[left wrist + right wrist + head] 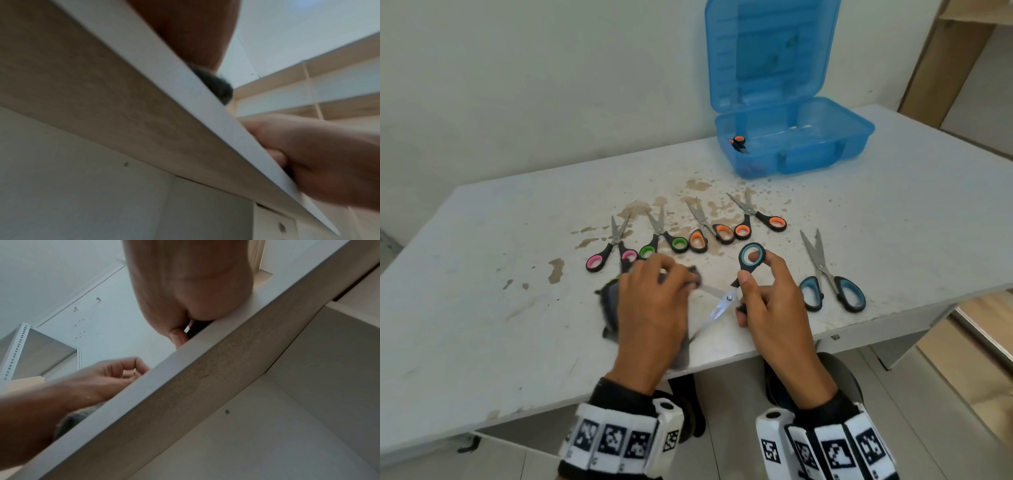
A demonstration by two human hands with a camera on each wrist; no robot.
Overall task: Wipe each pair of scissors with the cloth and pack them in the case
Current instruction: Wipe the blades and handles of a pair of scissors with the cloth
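The right hand (763, 301) grips the blue scissors (736, 284) above the counter (859, 219); the left hand (654, 294) fingers clutch the grey cloth (613, 298) around one blade.

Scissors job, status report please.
Left hand grips cloth on blade. Right hand holds blue scissors. One pair in case; five wait on table.

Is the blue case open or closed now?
Open: the blue case has its lid standing upright, and orange-handled scissors lie inside.

Both wrists wear black cuffs under white bands (616, 442) of square black-and-white coded markers (a small camera housing (667, 416) on each).
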